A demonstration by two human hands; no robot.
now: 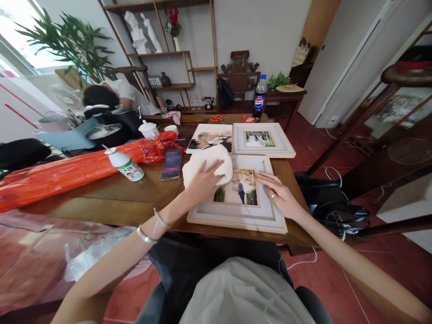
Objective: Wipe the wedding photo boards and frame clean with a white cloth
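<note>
My left hand (205,181) holds a folded, fluffy white cloth (206,158) against the upper left of a framed photo, its fingers laid over the cloth. That picture frame (236,221) lies flat on the wooden table, with a pale wood edge, a wide white mount and a small photo (236,189) of a couple in the middle. Part of the photo and the frame's left side are hidden by the hand and cloth. Fingers outstretched, my right hand (281,194) rests open on the right part of this frame. Behind lie a second framed photo (286,137) and a loose print (221,135).
On the left of the table (148,202) are a phone (172,164), a white bottle (124,165) and a long red-wrapped bundle (74,173). Orange-handled scissors (216,119) and a cola bottle (259,96) stand further back. A person (126,92) bends low at far left.
</note>
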